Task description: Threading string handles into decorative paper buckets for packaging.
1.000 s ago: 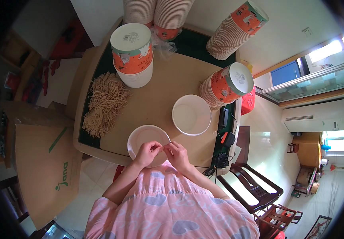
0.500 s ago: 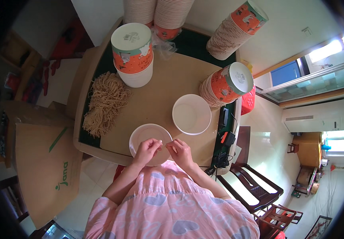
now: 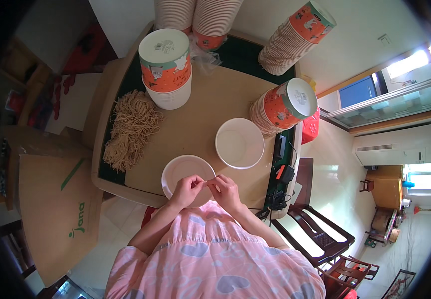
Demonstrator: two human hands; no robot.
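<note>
My left hand (image 3: pixel 188 191) and my right hand (image 3: pixel 225 192) meet above the near rim of a white paper tub (image 3: pixel 178 169). The fingers of both are pinched, fingertips almost touching; whatever lies between them is too small to make out. Just beyond my right hand, a second white tub (image 3: pixel 240 143) stands upright, its open mouth showing a bare inside. Left of the tubs lies a tangled heap of beige cords (image 3: pixel 132 130). Behind it an upside-down stack of orange and green printed tubs (image 3: pixel 165 65) rises from the board.
More tub stacks stand at the right edge (image 3: pixel 288 104), the far right (image 3: pixel 300 35) and the back (image 3: pixel 215 25). Black adapters and cables (image 3: pixel 280 184) lie along the table's right side. A large cardboard box (image 3: pixel 58 214) is at left, a dark wooden chair (image 3: pixel 320 234) at right.
My two hands have come closer, the left fingertips moving right to meet those of the right hand. The tubs and cords stay where they were.
</note>
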